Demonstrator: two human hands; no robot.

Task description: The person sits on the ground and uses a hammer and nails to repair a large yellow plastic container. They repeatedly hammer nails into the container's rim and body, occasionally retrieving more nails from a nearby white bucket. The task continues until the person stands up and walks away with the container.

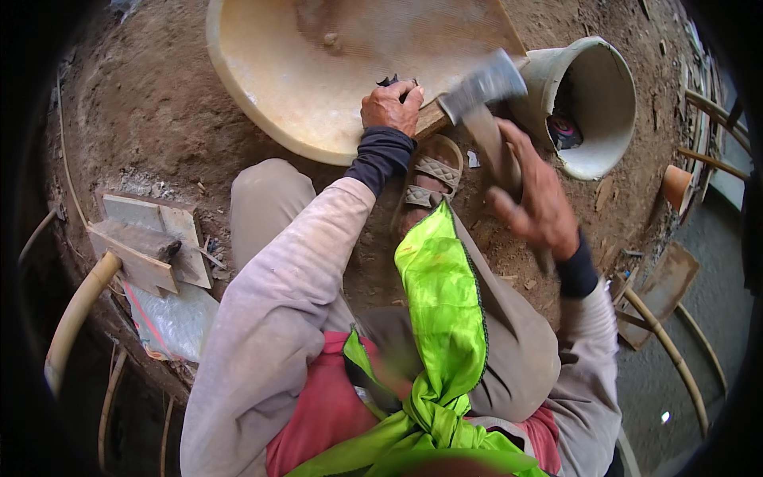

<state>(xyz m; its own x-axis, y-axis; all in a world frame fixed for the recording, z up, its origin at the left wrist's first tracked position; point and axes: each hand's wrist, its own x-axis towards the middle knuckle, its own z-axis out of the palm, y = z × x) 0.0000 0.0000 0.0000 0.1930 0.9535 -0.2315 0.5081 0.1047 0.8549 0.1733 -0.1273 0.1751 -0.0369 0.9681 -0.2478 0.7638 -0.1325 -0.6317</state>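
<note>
Head view: right hand around blurred tool, left hand by basin.

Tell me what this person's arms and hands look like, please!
The left hand and right hand are bare, with no gloves. The right one looks blurry. The left sleeve and right sleeve are long, pale and wrinkly. At the wrists, a left cuff and a right cuff make snug, dark bands.
</note>
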